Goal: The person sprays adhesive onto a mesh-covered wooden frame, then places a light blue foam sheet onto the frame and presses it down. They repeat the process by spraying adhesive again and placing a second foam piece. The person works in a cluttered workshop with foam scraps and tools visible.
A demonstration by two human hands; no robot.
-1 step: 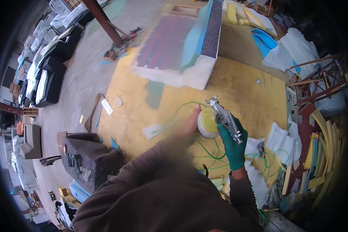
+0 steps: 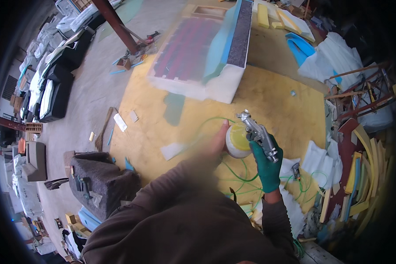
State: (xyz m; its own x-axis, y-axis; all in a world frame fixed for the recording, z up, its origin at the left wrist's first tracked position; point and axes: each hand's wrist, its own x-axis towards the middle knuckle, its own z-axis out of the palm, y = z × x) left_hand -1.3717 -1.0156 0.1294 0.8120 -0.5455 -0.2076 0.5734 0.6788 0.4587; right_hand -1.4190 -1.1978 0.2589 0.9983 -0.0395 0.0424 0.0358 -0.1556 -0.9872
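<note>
A metal spray gun [image 2: 259,134] is gripped in my right hand [image 2: 267,163], which wears a green glove with the fingers wrapped round the gun's body. Against the gun sits a round whitish cup [image 2: 237,152] with a yellow top. My bare left hand [image 2: 218,141] holds this cup from its left side, thumb up along the rim; most of those fingers are hidden or blurred. I cannot tell how cup and gun are joined. A green hose [image 2: 237,177] loops beneath them. Beyond lies a sofa frame [image 2: 180,83] with dark red straps, pale padding and blue foam.
Yellowish boarding [image 2: 273,94] covers the floor ahead. A dark grey padded piece [image 2: 103,178] stands at the left, near a broom [image 2: 104,132]. On the right are curved foam strips [image 2: 361,189], a rusty metal rack [image 2: 361,92] and another hose-fed tool [image 2: 296,170]. A red post [image 2: 114,24] rises far left.
</note>
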